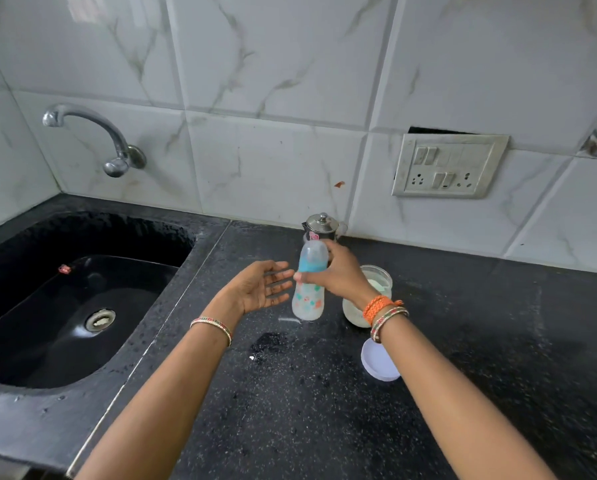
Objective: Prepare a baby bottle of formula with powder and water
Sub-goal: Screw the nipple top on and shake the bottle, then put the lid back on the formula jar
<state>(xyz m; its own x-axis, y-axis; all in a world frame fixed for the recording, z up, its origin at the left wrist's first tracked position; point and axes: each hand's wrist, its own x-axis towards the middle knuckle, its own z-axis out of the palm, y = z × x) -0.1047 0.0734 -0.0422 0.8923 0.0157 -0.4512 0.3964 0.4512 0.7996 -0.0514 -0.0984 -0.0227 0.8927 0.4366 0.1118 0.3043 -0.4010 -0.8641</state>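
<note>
A frosted baby bottle (309,299) with small coloured prints, a blue collar and a clear cap stands upright over the black countertop (324,393). My right hand (342,275) grips it around the neck. My left hand (259,285) hovers just left of the bottle, palm up, fingers spread, holding nothing. Behind my right wrist stands an uncapped clear jar (376,278) with pale powder inside. Its pale round lid (380,362) lies flat on the counter nearer to me. A small steel lidded pot (321,225) stands against the wall behind the bottle.
A black sink (65,306) with a metal drain fills the left side, under a wall tap (92,133). A switch and socket plate (449,166) is on the tiled wall at right. A wet patch (269,341) marks the counter below the bottle.
</note>
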